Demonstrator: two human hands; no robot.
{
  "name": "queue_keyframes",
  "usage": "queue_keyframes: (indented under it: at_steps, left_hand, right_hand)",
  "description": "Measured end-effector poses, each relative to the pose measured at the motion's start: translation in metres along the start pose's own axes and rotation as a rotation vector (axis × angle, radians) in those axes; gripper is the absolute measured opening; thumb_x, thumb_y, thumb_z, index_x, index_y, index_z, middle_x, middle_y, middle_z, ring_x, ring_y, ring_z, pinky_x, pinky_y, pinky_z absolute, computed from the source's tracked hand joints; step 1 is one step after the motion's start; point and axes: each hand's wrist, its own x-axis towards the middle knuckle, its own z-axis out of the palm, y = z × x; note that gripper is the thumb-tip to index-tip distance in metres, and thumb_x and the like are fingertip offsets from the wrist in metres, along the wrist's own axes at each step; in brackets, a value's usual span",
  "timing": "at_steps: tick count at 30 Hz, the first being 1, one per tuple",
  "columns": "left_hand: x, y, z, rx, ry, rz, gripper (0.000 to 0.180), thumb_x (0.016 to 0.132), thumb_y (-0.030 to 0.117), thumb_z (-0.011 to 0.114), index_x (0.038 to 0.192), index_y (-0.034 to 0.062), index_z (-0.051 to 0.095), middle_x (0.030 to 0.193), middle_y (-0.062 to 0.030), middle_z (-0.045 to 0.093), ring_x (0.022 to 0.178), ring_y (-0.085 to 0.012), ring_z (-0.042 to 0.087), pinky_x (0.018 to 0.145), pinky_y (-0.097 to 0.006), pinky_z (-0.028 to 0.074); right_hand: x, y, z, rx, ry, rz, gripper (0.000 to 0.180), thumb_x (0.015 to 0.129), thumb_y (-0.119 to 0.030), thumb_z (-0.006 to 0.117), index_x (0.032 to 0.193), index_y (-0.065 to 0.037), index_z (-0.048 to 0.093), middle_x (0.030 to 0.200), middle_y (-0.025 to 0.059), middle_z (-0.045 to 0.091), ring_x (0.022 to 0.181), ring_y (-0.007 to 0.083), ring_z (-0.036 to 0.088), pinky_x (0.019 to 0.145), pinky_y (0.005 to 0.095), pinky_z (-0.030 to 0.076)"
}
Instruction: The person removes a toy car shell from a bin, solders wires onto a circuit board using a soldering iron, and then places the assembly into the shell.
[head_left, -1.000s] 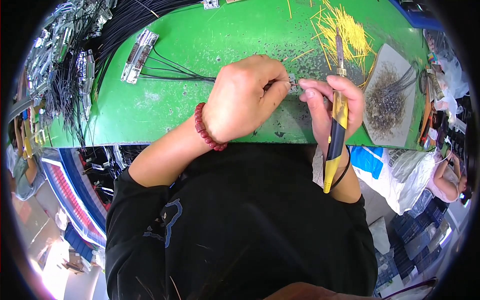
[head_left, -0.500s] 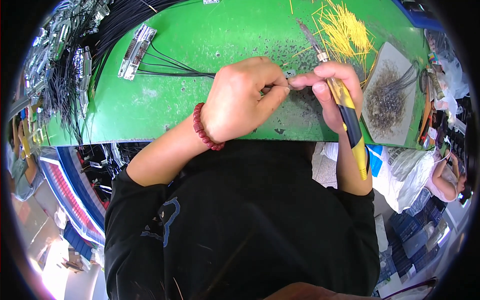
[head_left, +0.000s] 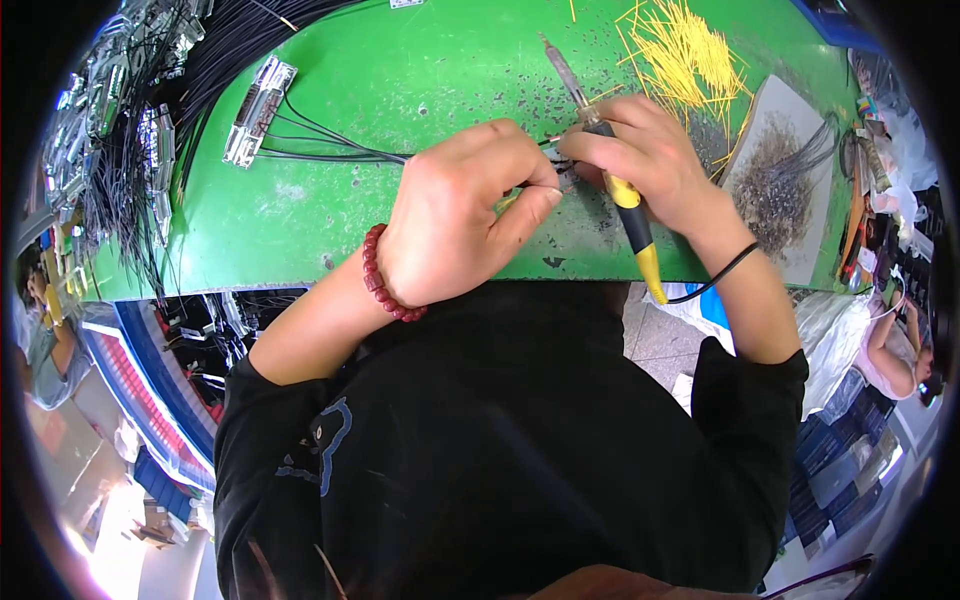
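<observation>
My left hand (head_left: pixel 465 215), a red bead bracelet at its wrist, pinches thin black wires (head_left: pixel 335 150). The wires run left to a silver metal connector housing (head_left: pixel 260 110) lying on the green tabletop. Opposite, my right hand (head_left: pixel 650 165) grips a soldering iron (head_left: pixel 627 200) with a yellow and black handle. The iron's metal tip points up and away, above the table. Its cord hangs from the handle's near end and passes by my right wrist. The right fingertips reach close to the wire ends beside my left fingers; their exact contact is partly hidden.
Thin yellow tubes (head_left: pixel 690 60) lie in a loose pile at the far right. A grey board (head_left: pixel 775 190) carries dark residue and some wires. Many silver housings (head_left: pixel 110 90) with black wires crowd the left. A person (head_left: pixel 895 350) sits at the far right.
My right hand has turned over and moved left, bringing the soldering iron left with it. My left hand, the wires and the housing have shifted slightly left.
</observation>
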Motion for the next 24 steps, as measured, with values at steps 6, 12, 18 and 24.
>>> queue_keyframes:
  at_steps: [6,12,18,24]
  left_hand:
    - [-0.002,-0.005,0.006,0.096,0.008,0.009,0.011,0.071,0.001,0.068,0.077,0.0054,0.059,0.075,-0.0075,0.061,0.069,-0.0259,0.06,0.059,-0.033,0.05]
    - [0.003,-0.005,-0.006,-0.024,0.052,0.033,0.008,0.075,-0.003,0.066,0.077,0.0018,0.061,0.076,-0.0081,0.063,0.071,-0.0199,0.059,0.066,-0.028,0.048]
    - [0.004,-0.003,0.001,0.112,-0.009,0.047,0.012,0.072,-0.004,0.068,0.08,0.0019,0.061,0.08,-0.0095,0.063,0.077,-0.0246,0.061,0.069,-0.032,0.05]
    - [0.007,-0.016,0.029,0.19,-0.059,-0.018,0.011,0.072,0.0,0.067,0.08,0.0014,0.06,0.083,-0.0113,0.062,0.08,-0.0291,0.061,0.069,-0.036,0.051]
  right_hand:
    - [0.0,-0.007,0.007,0.128,0.074,0.034,0.035,0.072,-0.009,0.064,0.106,-0.017,0.062,0.083,0.0033,0.063,0.088,0.0277,0.06,0.073,0.0372,0.047]
    - [0.009,0.001,0.003,0.22,-0.069,-0.087,0.036,0.07,-0.007,0.064,0.104,-0.016,0.061,0.078,0.0044,0.06,0.092,0.0291,0.059,0.074,0.0384,0.048]
    - [-0.004,-0.006,0.013,0.083,0.1,-0.004,0.037,0.068,-0.011,0.067,0.104,-0.017,0.061,0.069,0.0022,0.052,0.077,0.0241,0.055,0.063,0.0348,0.043]
    - [-0.018,-0.039,0.038,-0.149,0.343,0.305,0.043,0.065,-0.013,0.072,0.107,-0.017,0.063,0.068,0.0031,0.046,0.07,0.0224,0.05,0.058,0.0329,0.038]
